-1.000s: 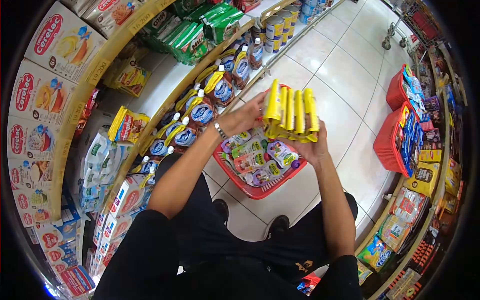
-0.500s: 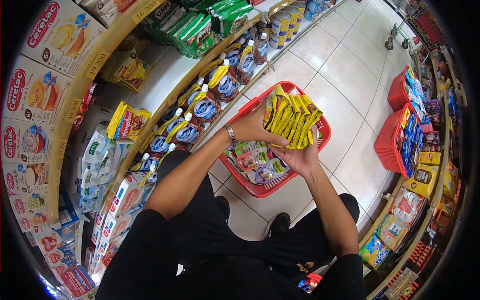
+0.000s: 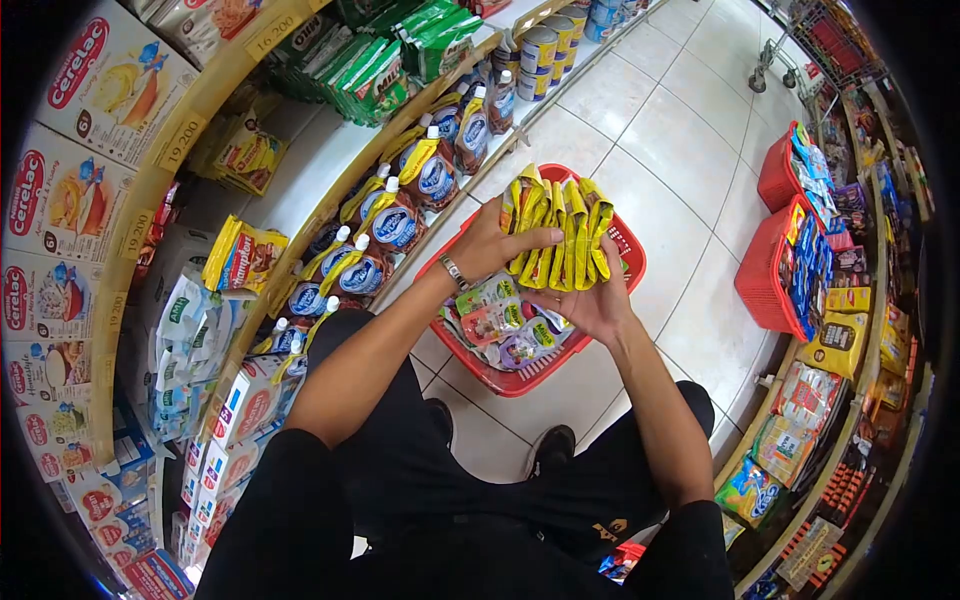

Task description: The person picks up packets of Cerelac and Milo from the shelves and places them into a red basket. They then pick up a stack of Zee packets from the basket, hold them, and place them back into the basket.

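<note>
A row of yellow sachets (image 3: pixel 562 235) stands on edge between my two hands, above the red basket. My left hand (image 3: pixel 492 245), with a metal watch band at its wrist, grips the row from the left, its thumb lying across the packets. From below and the right, my right hand (image 3: pixel 592 306) is closed around the same row. Beneath them the red basket (image 3: pixel 530 378) sits on the floor between my feet and holds several colourful pouches (image 3: pixel 505 315), partly hidden by my hands.
At left, shelves carry Cerelac boxes (image 3: pixel 75 290), a yellow Champion packet (image 3: pixel 243 255), spouted pouches (image 3: pixel 400 222) and green Milo packs (image 3: pixel 370 80). Red baskets of packets (image 3: pixel 765 280) line the right shelf. A shopping cart (image 3: pixel 820 40) stands at the far right.
Both hands and the yellow sachets have shifted slightly left. The row now faces me more squarely, and my left thumb lies further across it.
</note>
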`<move>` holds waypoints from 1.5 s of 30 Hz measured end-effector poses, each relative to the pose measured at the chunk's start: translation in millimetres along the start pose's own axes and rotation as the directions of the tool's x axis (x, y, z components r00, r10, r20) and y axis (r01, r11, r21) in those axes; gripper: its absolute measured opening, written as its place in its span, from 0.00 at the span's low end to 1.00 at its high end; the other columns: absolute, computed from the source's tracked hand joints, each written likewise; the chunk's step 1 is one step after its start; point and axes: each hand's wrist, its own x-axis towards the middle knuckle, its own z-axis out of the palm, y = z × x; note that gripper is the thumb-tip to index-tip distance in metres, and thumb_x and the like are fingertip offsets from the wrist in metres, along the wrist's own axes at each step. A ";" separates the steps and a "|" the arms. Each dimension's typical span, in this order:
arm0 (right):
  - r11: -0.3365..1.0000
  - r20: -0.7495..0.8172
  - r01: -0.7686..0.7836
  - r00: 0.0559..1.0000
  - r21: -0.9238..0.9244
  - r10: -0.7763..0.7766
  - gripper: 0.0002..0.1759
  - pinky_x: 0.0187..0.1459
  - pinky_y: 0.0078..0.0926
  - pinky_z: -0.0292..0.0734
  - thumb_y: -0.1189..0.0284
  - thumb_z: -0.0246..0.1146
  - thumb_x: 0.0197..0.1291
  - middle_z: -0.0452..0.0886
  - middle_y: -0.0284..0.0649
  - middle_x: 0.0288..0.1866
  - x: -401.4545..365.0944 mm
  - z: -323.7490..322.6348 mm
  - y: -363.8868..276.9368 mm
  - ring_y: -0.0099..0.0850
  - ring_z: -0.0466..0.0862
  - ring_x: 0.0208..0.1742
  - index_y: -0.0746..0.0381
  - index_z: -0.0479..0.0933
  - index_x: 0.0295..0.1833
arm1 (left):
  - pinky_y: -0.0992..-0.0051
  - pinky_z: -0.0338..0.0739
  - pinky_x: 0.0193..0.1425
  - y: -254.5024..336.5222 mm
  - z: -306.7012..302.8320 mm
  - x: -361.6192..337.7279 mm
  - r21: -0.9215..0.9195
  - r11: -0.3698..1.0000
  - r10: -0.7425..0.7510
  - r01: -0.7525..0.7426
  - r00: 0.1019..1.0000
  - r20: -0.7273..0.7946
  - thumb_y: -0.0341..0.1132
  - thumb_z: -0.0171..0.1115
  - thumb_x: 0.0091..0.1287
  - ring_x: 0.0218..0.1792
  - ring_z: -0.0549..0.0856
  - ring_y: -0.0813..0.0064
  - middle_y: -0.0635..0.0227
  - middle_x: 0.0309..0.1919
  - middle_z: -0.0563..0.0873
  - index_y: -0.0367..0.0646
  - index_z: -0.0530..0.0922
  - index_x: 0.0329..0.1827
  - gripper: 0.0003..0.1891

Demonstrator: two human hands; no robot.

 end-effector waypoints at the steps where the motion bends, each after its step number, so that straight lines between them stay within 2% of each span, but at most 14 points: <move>1: 0.991 -0.026 -0.071 0.997 -0.113 0.068 0.48 0.71 0.56 0.68 0.32 0.45 0.68 0.66 0.51 0.75 -3.4 2.1 -8.5 0.47 0.72 0.72 0.57 0.55 0.80 | 0.72 0.79 0.61 1.7 -1.1 -0.6 0.001 1.000 -0.009 0.009 1.000 -0.012 0.42 0.75 0.62 0.53 0.85 0.76 0.63 0.53 0.86 0.35 0.75 0.62 0.30; 4: 0.943 -0.149 -0.163 0.981 -0.290 0.124 0.49 0.72 0.54 0.65 0.34 0.52 0.66 0.67 0.48 0.74 -5.6 -5.1 -23.3 0.41 0.70 0.73 0.55 0.54 0.81 | 0.73 0.78 0.60 5.5 -8.9 -1.9 0.002 1.000 -0.026 0.026 1.000 -0.017 0.44 0.75 0.62 0.52 0.85 0.76 0.64 0.52 0.86 0.35 0.75 0.63 0.30; 6: 0.817 -0.152 0.072 0.970 -0.572 -0.192 0.49 0.71 0.47 0.67 0.41 0.62 0.65 0.70 0.44 0.69 -0.7 -26.1 -23.9 0.36 0.73 0.69 0.54 0.52 0.82 | 0.74 0.78 0.58 3.4 -14.2 -0.3 -0.003 0.999 -0.054 0.054 0.999 0.005 0.46 0.74 0.62 0.52 0.85 0.76 0.64 0.52 0.86 0.36 0.75 0.63 0.32; 8: 0.855 -0.177 0.091 0.962 -0.511 -0.208 0.50 0.70 0.37 0.69 0.51 0.70 0.63 0.73 0.39 0.65 -3.9 -42.5 -29.8 0.31 0.74 0.65 0.55 0.51 0.82 | 0.74 0.78 0.59 -3.7 -14.4 2.1 -0.045 0.994 -0.101 0.103 0.994 0.047 0.47 0.74 0.61 0.52 0.85 0.76 0.66 0.51 0.86 0.38 0.76 0.63 0.32; 10: 0.890 0.024 0.036 0.999 -0.455 -0.028 0.46 0.68 0.32 0.72 0.57 0.69 0.65 0.73 0.36 0.67 -6.1 -45.7 -28.3 0.30 0.75 0.66 0.56 0.52 0.81 | 0.73 0.78 0.60 -10.8 -11.9 2.7 -0.083 0.983 -0.146 0.161 0.977 0.156 0.47 0.74 0.62 0.54 0.85 0.75 0.66 0.53 0.86 0.38 0.74 0.65 0.33; 14: 0.933 -0.046 -0.181 0.983 -0.310 0.176 0.31 0.65 0.38 0.77 0.61 0.63 0.69 0.79 0.42 0.65 -20.7 -96.6 -22.8 0.36 0.81 0.64 0.64 0.67 0.71 | 0.70 0.76 0.66 -21.4 -5.7 3.8 -0.170 0.908 -0.304 0.384 0.880 0.365 0.47 0.75 0.62 0.59 0.81 0.72 0.63 0.61 0.81 0.38 0.65 0.73 0.41; 18: 0.978 -0.145 -0.068 0.989 -0.198 0.040 0.46 0.70 0.46 0.71 0.42 0.60 0.66 0.70 0.44 0.74 -9.4 -115.2 -4.3 0.41 0.72 0.73 0.60 0.58 0.78 | 0.69 0.71 0.70 -12.9 -10.2 -6.9 -0.209 0.949 -0.198 0.237 0.961 0.191 0.49 0.79 0.56 0.65 0.77 0.69 0.61 0.65 0.76 0.39 0.54 0.76 0.52; 24: 0.982 -0.152 0.034 0.986 -0.188 -0.063 0.48 0.74 0.46 0.65 0.36 0.57 0.65 0.68 0.41 0.76 -3.6 -69.6 3.0 0.40 0.69 0.75 0.57 0.57 0.79 | 0.68 0.67 0.73 -29.6 -11.9 8.0 -0.185 0.935 -0.282 0.302 0.951 0.127 0.53 0.83 0.50 0.69 0.72 0.65 0.53 0.67 0.72 0.34 0.46 0.79 0.64; 26: 0.986 -0.137 0.024 0.989 -0.165 -0.047 0.46 0.74 0.45 0.63 0.38 0.57 0.66 0.68 0.40 0.76 -2.3 -67.2 6.2 0.38 0.69 0.75 0.57 0.59 0.79 | 0.67 0.65 0.75 -35.1 -9.1 4.9 -0.188 0.936 -0.281 0.297 0.954 0.108 0.59 0.82 0.47 0.70 0.72 0.63 0.50 0.67 0.73 0.32 0.48 0.78 0.66; 29: 0.984 -0.214 0.036 0.974 -0.177 -0.074 0.42 0.72 0.42 0.66 0.41 0.57 0.68 0.70 0.40 0.74 -6.8 -65.0 5.6 0.37 0.72 0.73 0.56 0.60 0.78 | 0.68 0.63 0.75 -44.2 -3.8 10.7 0.189 0.935 -0.303 0.300 0.953 -0.016 0.73 0.75 0.41 0.72 0.71 0.57 0.46 0.68 0.72 0.31 0.53 0.77 0.70; 37: 0.974 -0.290 0.153 0.937 -0.168 -0.197 0.36 0.70 0.43 0.72 0.48 0.57 0.72 0.72 0.42 0.72 0.1 -45.8 -3.8 0.38 0.74 0.71 0.58 0.62 0.75 | 0.67 0.66 0.75 -39.8 -8.8 16.6 0.295 0.950 -0.095 0.100 0.995 -0.032 0.75 0.73 0.45 0.71 0.72 0.53 0.43 0.69 0.70 0.31 0.57 0.76 0.67; 40: 0.961 -0.294 0.088 0.942 -0.261 -0.166 0.33 0.67 0.40 0.76 0.50 0.55 0.74 0.77 0.42 0.68 3.4 -44.6 -3.1 0.37 0.78 0.67 0.60 0.65 0.73 | 0.66 0.74 0.68 -49.3 0.7 14.1 0.229 0.971 0.065 -0.061 0.998 -0.011 0.69 0.79 0.43 0.62 0.80 0.64 0.53 0.62 0.79 0.31 0.65 0.70 0.61; 42: 0.898 -0.198 0.134 0.952 -0.420 -0.235 0.32 0.68 0.40 0.75 0.50 0.57 0.74 0.77 0.43 0.67 10.9 -48.7 2.7 0.37 0.79 0.66 0.61 0.65 0.72 | 0.65 0.73 0.67 -74.9 -8.4 20.8 0.691 0.702 0.283 -0.172 0.958 -0.049 0.63 0.84 0.40 0.61 0.78 0.63 0.54 0.59 0.80 0.34 0.72 0.65 0.54; 45: 0.872 -0.326 0.108 0.900 -0.478 -0.290 0.29 0.63 0.36 0.80 0.64 0.61 0.72 0.75 0.42 0.66 10.9 -23.1 6.9 0.32 0.80 0.63 0.60 0.61 0.73 | 0.66 0.66 0.75 -40.8 -3.1 10.6 0.380 0.925 -0.019 0.026 1.000 -0.023 0.67 0.82 0.41 0.71 0.71 0.60 0.46 0.70 0.69 0.27 0.53 0.77 0.70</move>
